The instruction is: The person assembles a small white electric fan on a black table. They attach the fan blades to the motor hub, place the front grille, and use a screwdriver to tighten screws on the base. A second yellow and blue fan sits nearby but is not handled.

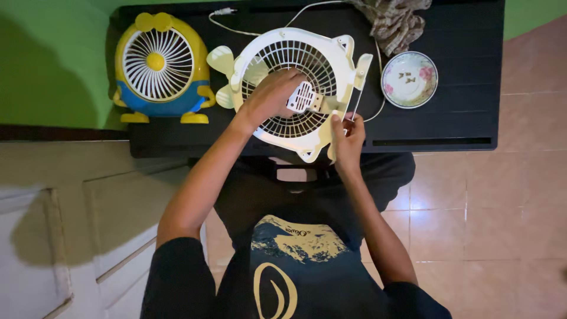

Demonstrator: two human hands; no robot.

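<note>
Your left hand lies palm-down over the middle of the white fan grille, its grip curled around a small white slotted part at the hub, fingers bent over the part's upper edge. That part sits right at the fingertips, near the centre of the round grille, and a pale tab runs from it toward the right rim.

Your right hand is at the lower right edge of the same white fan housing. Its grip is pressed together, thumb and fingers pinching the cream-coloured rim where it hangs over the near edge of the bench; a thin rod-like thing stands up from the fingers, but you cannot tell what it is. So the fan lies flat between your two hands, tilted slightly off the bench edge toward your body, with the left hand on top and the right hand at the side.

Pale cream fan blades stick out from under the housing on the left. A white cable runs from the fan toward the back of the black bench. Just left of it stands a yellow and blue desk fan, upright. To the right sits a small floral bowl holding a few small dark pieces, and behind it lies a crumpled cloth.
</note>
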